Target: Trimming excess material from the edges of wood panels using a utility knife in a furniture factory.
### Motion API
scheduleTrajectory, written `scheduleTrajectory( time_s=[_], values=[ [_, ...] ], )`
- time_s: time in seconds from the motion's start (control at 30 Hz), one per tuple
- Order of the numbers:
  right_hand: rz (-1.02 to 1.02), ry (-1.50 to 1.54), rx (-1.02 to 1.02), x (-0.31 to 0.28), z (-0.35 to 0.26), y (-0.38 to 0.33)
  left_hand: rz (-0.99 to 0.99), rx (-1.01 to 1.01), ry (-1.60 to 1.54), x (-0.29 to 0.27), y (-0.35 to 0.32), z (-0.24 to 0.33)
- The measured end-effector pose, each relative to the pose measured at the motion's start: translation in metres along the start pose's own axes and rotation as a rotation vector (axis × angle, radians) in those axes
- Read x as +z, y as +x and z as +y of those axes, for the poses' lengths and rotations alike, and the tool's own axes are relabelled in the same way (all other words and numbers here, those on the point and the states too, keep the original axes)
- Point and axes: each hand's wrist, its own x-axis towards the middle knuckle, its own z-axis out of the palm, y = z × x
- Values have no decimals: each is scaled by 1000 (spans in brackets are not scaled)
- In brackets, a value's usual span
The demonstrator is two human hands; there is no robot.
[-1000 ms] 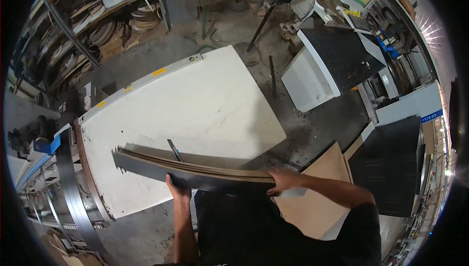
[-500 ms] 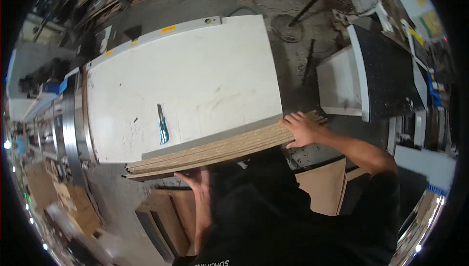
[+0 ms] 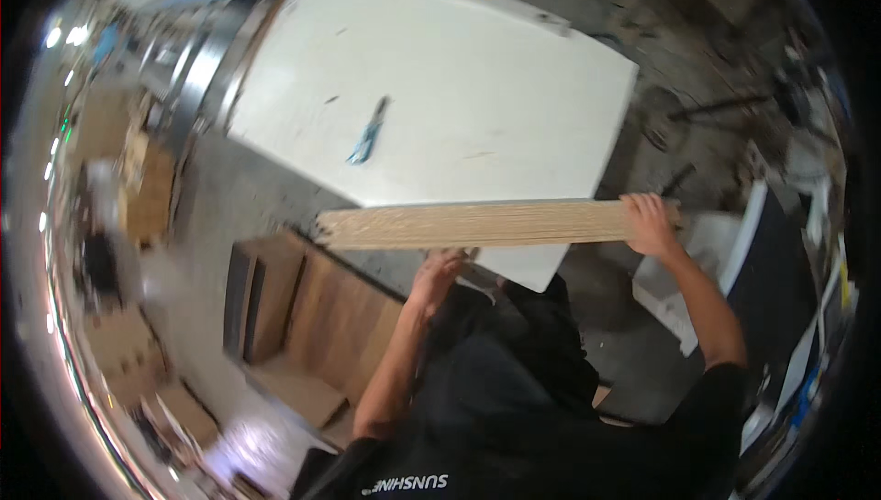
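A stack of long, narrow particleboard strips [image 3: 486, 225] spans the gap between my hands, level across the near part of a white-topped table [image 3: 514, 105]. My right hand [image 3: 653, 225] is closed round the stack's right end, fingers over the top. Under the near long edge, left of the middle, my left hand [image 3: 440, 272] supports it; part of its fingers is hidden beneath the strips. A blue utility knife [image 3: 369, 136] with its blade end pointing away lies on the white top, beyond the stack.
Along the table's far edge runs a grey spirit level [image 3: 518, 3] with yellow labels. An open wooden cabinet box [image 3: 344, 294] stands on the floor at left. Cardboard boxes [image 3: 147, 188] lie farther left. At right are a black panel [image 3: 775, 280] and a round-based stand [image 3: 663, 119].
My view has turned, shifting the table up and round. The stack has swung level and sits farther from my body, both hands still on it. The knife lies in the same place on the table.
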Motion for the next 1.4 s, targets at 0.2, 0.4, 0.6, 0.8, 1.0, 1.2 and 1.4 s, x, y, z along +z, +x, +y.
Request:
scheduleTrajectory(
  time_s=[0.2,0.4,0.6,0.8,1.0,1.2,1.4],
  values=[
    [-3,-30,58,20,21,-18,479,150,392,-108,-72,37],
    [38,-4,120,13,8,-14,761,655,290,-138,-89,173],
    [55,-16,278,6,21,-39,555,536,444,-140,-47,209],
    [614,880,890,66,115,-120,426,540,224,-119,-15,186],
    [660,1523,992,62,91,-88,390,596,164,-127,-24,174],
    [661,1512,1090,49,74,-75,405,497,219,-119,-45,191],
    [757,1555,984,75,107,-108,370,489,283,-111,-28,186]
  ],
)
